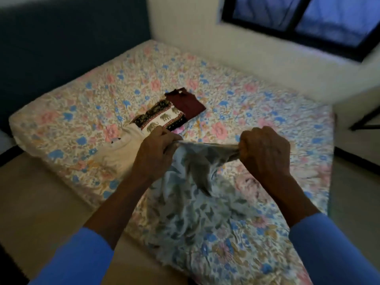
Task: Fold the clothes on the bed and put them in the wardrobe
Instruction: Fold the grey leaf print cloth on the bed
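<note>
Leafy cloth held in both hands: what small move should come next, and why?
Probably draw the left hand and right hand apart, then lay the cloth flat on the bed: both grip its top edge and it hangs bunched, unfit for folding.

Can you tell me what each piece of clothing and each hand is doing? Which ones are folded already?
Leaf-print garment: unfolded, held up by its top edge, the rest hanging onto the bed.
Left hand: gripping the garment's edge.
Right hand: gripping the same edge.
Maroon garment: folded, flat on the bed.
Elephant-print garment: folded, lying against the maroon one.
Cream garment: flat by the bed's edge; fold unclear.
</note>
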Motion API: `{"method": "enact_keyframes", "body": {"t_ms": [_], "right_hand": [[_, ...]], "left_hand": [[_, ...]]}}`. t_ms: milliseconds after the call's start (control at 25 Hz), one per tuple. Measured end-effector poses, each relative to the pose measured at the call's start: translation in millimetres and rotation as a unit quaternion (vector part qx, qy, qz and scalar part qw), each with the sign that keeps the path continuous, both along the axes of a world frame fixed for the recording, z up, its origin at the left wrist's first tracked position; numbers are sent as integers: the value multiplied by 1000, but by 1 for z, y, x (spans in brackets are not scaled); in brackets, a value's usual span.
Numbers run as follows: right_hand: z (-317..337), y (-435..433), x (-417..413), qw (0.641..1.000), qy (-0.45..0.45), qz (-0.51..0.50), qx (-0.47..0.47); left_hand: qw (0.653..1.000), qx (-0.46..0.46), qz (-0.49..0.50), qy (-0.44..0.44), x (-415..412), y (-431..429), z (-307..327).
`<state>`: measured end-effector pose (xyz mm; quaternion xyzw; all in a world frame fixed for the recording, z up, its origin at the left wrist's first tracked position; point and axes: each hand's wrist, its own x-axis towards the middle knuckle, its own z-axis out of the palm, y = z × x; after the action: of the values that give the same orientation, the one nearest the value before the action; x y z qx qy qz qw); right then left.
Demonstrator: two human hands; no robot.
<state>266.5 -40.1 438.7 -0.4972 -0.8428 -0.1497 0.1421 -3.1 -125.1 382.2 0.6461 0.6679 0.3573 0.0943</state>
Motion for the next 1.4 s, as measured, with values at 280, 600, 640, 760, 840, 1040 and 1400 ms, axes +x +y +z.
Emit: {"method": "enact_keyframes", "body": {"t_ms": [280, 600, 640, 760, 840, 1040, 1400], "right_hand": [[55, -139, -1, 761, 564, 24, -319], [75, -170, 51, 781, 579, -48, -229], [78, -173, 56, 764, 595, -45, -244], [80, -181, 74, 780, 576, -15, -245], [82, -178, 97, 865, 477, -27, -151], [100, -172, 146, 933, 338, -59, 105], [75, -158, 209, 850, 411, -274, 183]], "left_hand": [[976, 97, -164, -109, 76, -32, 130], [943, 45, -329, 28, 116, -45, 201], [942, 50, -330, 43, 123, -45, 203], [946, 104, -299, 66, 146, -51, 208], [942, 141, -288, 103, 156, -53, 206], [933, 151, -230, 231, 154, -50, 175], [985, 127, -30, 112, 134, -64, 100]]}}
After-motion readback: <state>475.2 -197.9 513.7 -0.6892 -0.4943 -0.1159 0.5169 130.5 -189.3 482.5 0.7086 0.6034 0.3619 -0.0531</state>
